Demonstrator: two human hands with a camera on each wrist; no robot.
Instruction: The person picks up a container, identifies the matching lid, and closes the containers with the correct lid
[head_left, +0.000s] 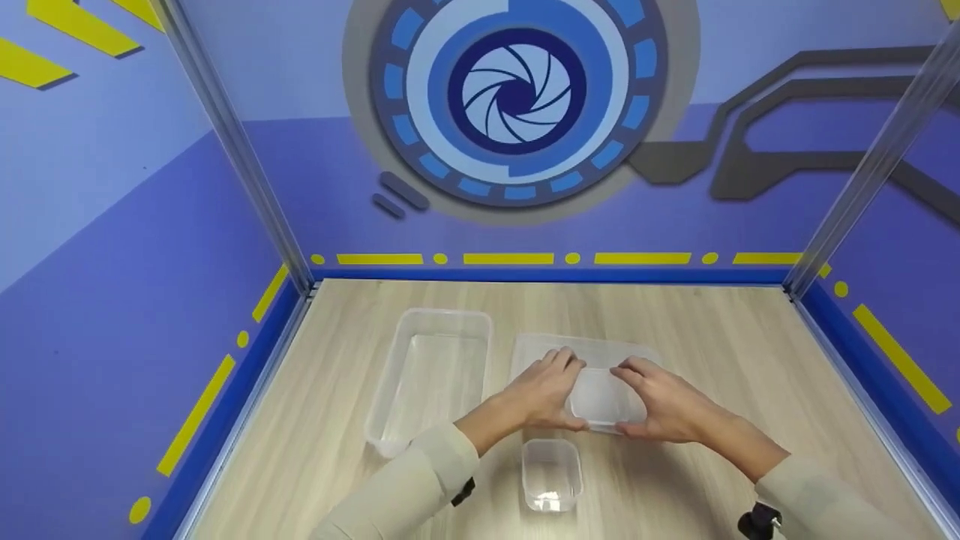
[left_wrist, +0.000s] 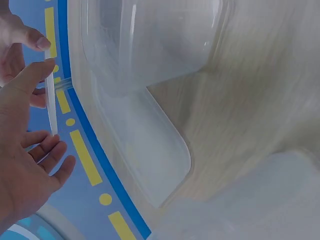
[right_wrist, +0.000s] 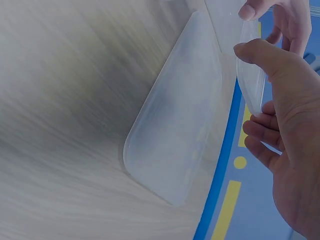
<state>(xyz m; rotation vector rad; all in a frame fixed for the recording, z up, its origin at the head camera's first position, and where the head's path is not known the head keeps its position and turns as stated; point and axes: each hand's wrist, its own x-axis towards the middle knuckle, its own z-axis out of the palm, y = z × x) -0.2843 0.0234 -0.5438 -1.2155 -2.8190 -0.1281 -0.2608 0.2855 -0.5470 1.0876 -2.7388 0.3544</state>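
You're holding the small lid (head_left: 606, 401) up, left hand (head_left: 545, 390) and right hand (head_left: 664, 401) both clamping its edges between thumb and fingers. Judging the step: handling that lid; the next move is probably calling for a level, even grip. From it, the large lid (right_wrist: 172, 115) is lying toward eleven, the large tub (head_left: 435, 375) sitting at nine, the small tub (head_left: 553, 476) at seven. Counting two lids, two tubs.
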